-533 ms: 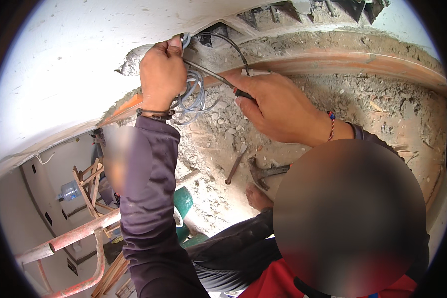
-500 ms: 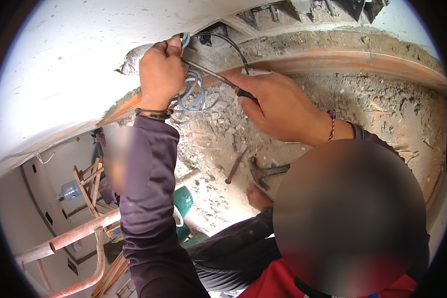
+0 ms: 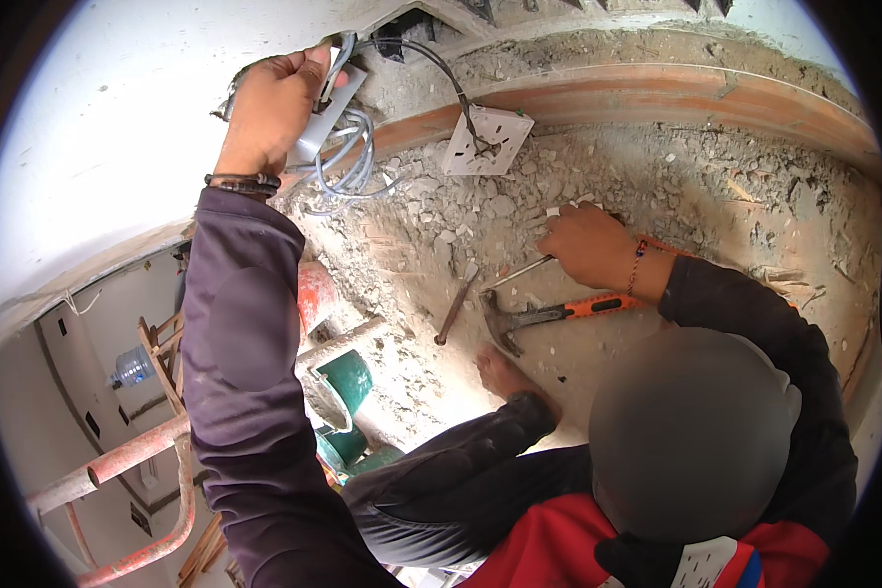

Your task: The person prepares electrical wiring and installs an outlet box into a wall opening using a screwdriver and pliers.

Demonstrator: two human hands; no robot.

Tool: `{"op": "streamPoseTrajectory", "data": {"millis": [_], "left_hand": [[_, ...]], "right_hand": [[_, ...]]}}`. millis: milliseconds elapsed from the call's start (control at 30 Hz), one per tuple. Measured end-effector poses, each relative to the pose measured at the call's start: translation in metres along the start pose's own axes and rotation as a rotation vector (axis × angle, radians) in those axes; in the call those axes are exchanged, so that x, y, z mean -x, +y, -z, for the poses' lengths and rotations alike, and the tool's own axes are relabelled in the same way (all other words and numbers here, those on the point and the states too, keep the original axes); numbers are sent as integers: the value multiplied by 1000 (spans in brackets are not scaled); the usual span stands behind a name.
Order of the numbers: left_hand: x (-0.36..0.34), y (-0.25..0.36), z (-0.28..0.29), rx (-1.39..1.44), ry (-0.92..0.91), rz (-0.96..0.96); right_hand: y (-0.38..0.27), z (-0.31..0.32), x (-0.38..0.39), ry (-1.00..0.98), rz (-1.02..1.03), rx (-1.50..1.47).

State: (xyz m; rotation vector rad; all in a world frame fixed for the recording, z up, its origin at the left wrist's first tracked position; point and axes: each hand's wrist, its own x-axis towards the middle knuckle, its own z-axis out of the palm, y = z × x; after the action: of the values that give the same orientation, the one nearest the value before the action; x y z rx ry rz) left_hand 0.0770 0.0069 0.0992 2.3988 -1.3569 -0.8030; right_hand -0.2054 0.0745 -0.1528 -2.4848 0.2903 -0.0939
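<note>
At the wall opening, my left hand (image 3: 274,103) is closed, with thumb and fingers pinching grey cable (image 3: 346,49) and a white faceplate (image 3: 341,110). Loose loops of the same cable hang just below. Low over the rubble, my right hand (image 3: 593,245) has its fingers curled around a screwdriver (image 3: 516,273). Only the metal shaft shows; the hand hides its handle. A hammer (image 3: 549,312) with an orange and black grip lies beside that hand, next to a rusty chisel (image 3: 456,306). Black wires run from the wall hole to a second white plate (image 3: 487,142), which leans on the debris.
Broken masonry (image 3: 500,206) covers the floor along the wall's orange-brown strip (image 3: 608,96). My bare foot (image 3: 505,372) rests near the hammer. Green buckets (image 3: 346,382) stand left of my leg. Red-and-white metal tubing (image 3: 137,461) crosses the lower left, near a water bottle (image 3: 132,367).
My right hand has gone from the wall down to the floor with the screwdriver, uncovering the second white plate. My left hand still grips the cable; a faceplate now shows beneath it.
</note>
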Motion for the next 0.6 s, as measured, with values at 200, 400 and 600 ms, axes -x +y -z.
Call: {"op": "streamPoseTrajectory", "data": {"millis": [200,400,600], "left_hand": [[1,6,0,-54,-27,-20],[-2,-1,11,-82,-31,6],[-9,-6,17,-295,73,-149]], "right_hand": [[-23,65,-39,472,108,-163],[-36,158,-118,1011,148,136],[-27,174,-135,830,161,356]]}}
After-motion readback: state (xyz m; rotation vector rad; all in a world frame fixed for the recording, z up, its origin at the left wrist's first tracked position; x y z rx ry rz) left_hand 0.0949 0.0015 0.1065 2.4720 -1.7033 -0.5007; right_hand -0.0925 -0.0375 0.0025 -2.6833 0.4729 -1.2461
